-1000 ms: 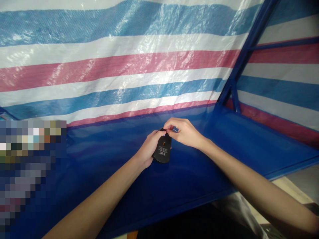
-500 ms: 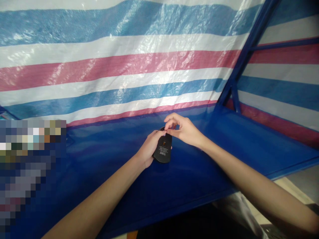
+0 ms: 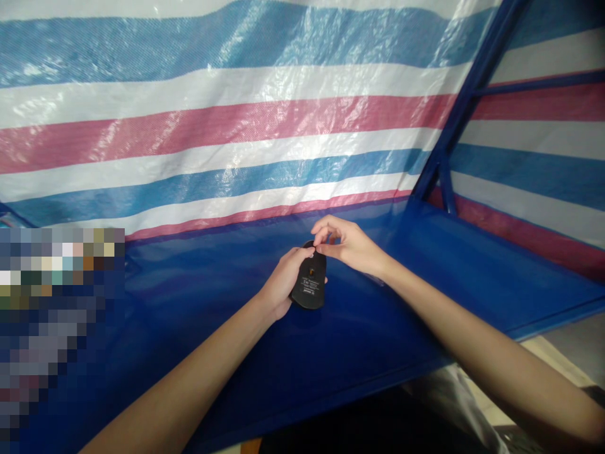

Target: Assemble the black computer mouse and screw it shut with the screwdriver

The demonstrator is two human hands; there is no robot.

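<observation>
A black computer mouse (image 3: 310,285) is held underside up over the blue table (image 3: 368,340), its label facing me. My left hand (image 3: 282,280) wraps around its left side and grips it. My right hand (image 3: 347,244) hovers at the mouse's far end, thumb and fingers pinched together at its top edge. Whatever the pinch holds is too small to make out.
A striped blue, white and pink tarp (image 3: 227,120) hangs as a wall behind the table. A blue metal frame post (image 3: 466,101) rises at the right. A blurred-out patch (image 3: 61,328) covers the left part of the table. The table's front edge runs lower right.
My right hand has lifted slightly from the mouse's far end and its fingers have shifted in the pinch. The left hand and mouse have stayed almost still.
</observation>
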